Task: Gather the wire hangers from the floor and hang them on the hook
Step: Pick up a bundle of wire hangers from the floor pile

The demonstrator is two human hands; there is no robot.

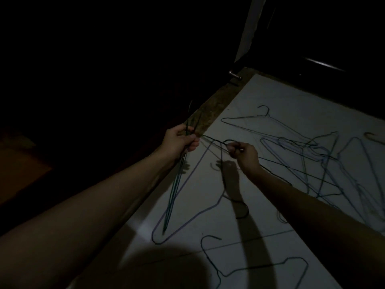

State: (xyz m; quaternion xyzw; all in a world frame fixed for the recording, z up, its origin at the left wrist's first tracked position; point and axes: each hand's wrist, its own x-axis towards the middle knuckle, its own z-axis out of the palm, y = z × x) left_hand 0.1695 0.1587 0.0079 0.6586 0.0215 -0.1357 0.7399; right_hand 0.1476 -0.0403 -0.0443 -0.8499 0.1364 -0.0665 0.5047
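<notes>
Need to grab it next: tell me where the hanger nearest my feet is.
In the head view, the dark hanger lies flat on the white floor at bottom centre-right, below both hands.

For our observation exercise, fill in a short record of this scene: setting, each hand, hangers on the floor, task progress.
setting: dim room, pale floor
left hand: grip on a bunch of green hangers
right hand: pinches a dark hanger
loose hangers: tangled pile at right, purple hanger and black hanger nearer
progress: many hangers not yet gathered; hook not visible
</notes>
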